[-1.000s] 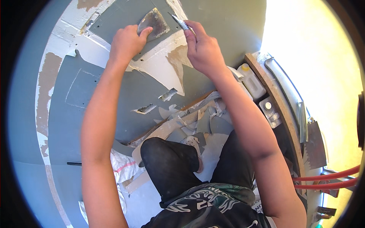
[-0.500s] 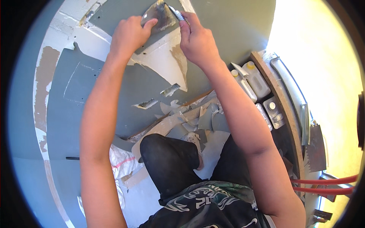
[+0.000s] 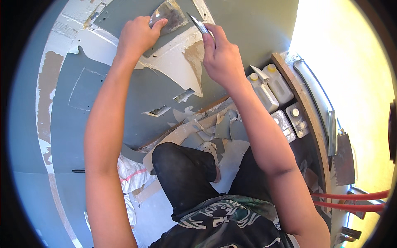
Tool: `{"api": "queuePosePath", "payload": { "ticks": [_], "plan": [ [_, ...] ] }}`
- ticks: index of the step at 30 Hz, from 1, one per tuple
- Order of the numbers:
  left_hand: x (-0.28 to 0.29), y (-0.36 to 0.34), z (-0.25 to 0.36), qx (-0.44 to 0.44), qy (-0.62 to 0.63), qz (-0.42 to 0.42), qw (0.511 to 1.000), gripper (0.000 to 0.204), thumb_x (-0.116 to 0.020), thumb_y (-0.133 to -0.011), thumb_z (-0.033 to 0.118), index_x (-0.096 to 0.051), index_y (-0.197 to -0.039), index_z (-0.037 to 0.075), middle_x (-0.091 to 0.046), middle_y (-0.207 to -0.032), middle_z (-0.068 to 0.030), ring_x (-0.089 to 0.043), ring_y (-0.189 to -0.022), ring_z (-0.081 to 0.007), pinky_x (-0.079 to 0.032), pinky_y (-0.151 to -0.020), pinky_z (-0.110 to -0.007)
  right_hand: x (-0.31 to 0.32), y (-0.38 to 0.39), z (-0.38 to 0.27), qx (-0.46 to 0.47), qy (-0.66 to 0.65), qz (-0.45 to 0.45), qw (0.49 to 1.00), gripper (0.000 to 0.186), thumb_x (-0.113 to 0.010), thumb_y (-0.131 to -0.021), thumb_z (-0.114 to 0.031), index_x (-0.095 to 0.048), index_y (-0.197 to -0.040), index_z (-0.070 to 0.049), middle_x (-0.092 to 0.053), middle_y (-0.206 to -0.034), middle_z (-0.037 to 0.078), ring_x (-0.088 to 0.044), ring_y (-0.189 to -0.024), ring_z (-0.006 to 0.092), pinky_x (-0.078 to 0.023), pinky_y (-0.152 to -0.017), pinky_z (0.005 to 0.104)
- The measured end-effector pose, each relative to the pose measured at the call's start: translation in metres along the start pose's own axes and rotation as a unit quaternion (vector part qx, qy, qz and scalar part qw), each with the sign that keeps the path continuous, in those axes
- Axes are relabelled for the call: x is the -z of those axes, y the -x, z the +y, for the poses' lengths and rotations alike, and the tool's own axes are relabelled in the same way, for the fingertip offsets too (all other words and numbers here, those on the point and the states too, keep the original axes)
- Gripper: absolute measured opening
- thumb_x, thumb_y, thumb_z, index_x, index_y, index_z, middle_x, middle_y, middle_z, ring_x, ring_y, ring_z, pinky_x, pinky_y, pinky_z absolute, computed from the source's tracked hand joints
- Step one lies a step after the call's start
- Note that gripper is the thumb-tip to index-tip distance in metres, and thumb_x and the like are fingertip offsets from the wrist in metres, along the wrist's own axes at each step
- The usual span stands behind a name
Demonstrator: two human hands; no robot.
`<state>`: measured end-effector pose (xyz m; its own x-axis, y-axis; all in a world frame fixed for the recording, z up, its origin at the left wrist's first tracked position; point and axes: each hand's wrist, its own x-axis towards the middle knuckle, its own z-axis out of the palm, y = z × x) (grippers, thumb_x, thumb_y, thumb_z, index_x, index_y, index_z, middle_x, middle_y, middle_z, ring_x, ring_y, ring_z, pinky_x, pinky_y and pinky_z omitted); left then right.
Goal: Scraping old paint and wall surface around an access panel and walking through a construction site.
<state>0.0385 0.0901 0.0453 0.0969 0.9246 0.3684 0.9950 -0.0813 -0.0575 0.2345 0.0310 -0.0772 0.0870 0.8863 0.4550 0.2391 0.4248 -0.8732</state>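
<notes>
My left hand [image 3: 139,38] is closed on a flat rectangular plate [image 3: 173,19], brownish and smeared, with the thumb lying over its near corner. My right hand [image 3: 223,56] grips a utility knife [image 3: 201,27] with a silvery textured handle; its narrow dark blade points up and left, a little apart from the plate's right edge. Both hands are over a grey-green panel [image 3: 244,25]. Beneath them, a pale patch [image 3: 173,58] shows where the panel's surface is peeled off.
Two small torn openings [image 3: 184,96] mark the panel below my hands. Scraps of torn sheet [image 3: 223,124] lie near my foot. Several containers, including a yellow-capped jug [image 3: 281,84], stand on the right beside a wooden edge [image 3: 304,107]. Red hoses [image 3: 351,196] run at lower right.
The knife has moved away from the plate, with my right hand shifting right and slightly down. My left hand and the plate have moved slightly left.
</notes>
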Motion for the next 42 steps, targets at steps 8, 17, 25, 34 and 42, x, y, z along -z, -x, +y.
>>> {"api": "queuePosePath", "payload": {
  "ticks": [8, 17, 25, 34, 42],
  "plan": [
    [-0.002, 0.002, 0.004, -0.02, 0.007, 0.027, 0.999, 0.055, -0.064, -0.093, 0.054, -0.074, -0.092, 0.0, -0.071, -0.083, -0.0272, -0.069, -0.085, -0.0465, -0.054, -0.077, -0.052, -0.019, -0.026, 0.004, 0.069, -0.026, 0.049, 0.996, 0.026, -0.052, -0.103, -0.023, -0.056, -0.124, -0.008, -0.069, -0.078, 0.024, -0.068, -0.074, 0.0469, -0.053, -0.07, 0.0548],
    [-0.009, -0.004, -0.008, -0.069, -0.037, 0.076, 0.994, 0.058, -0.062, -0.095, 0.056, -0.07, -0.078, 0.002, -0.069, -0.063, -0.0115, -0.071, -0.066, -0.0304, -0.054, -0.067, -0.042, -0.042, -0.013, 0.016, 0.046, -0.018, 0.067, 0.997, 0.027, -0.051, -0.103, -0.022, -0.052, -0.126, -0.008, -0.069, -0.079, 0.025, -0.067, -0.075, 0.0493, -0.053, -0.07, 0.0563],
    [0.003, -0.001, -0.001, -0.018, 0.004, 0.014, 1.0, 0.056, -0.064, -0.094, 0.052, -0.072, -0.09, -0.004, -0.07, -0.087, -0.0294, -0.068, -0.088, -0.0479, -0.054, -0.078, -0.052, -0.008, -0.005, 0.003, -0.003, 0.003, 0.017, 1.0, 0.029, -0.051, -0.104, -0.022, -0.054, -0.129, -0.008, -0.067, -0.077, 0.025, -0.067, -0.074, 0.0466, -0.052, -0.07, 0.0535],
    [0.009, 0.01, 0.015, -0.017, 0.007, 0.037, 0.999, 0.052, -0.066, -0.093, 0.047, -0.072, -0.092, -0.004, -0.07, -0.089, -0.0304, -0.067, -0.091, -0.0491, -0.054, -0.083, -0.053, -0.015, -0.034, -0.01, 0.079, -0.023, 0.062, 0.995, 0.029, -0.052, -0.103, -0.021, -0.054, -0.129, -0.008, -0.069, -0.081, 0.026, -0.068, -0.076, 0.0482, -0.053, -0.07, 0.0555],
    [0.015, 0.014, 0.017, 0.012, 0.01, -0.003, 1.0, 0.049, -0.065, -0.095, 0.046, -0.072, -0.09, -0.002, -0.07, -0.088, -0.0287, -0.068, -0.089, -0.0476, -0.054, -0.081, -0.052, -0.024, -0.024, 0.001, 0.057, -0.018, 0.042, 0.997, 0.029, -0.05, -0.105, -0.019, -0.053, -0.133, -0.012, -0.068, -0.079, 0.022, -0.069, -0.074, 0.0431, -0.053, -0.069, 0.0479]
  ]
}}
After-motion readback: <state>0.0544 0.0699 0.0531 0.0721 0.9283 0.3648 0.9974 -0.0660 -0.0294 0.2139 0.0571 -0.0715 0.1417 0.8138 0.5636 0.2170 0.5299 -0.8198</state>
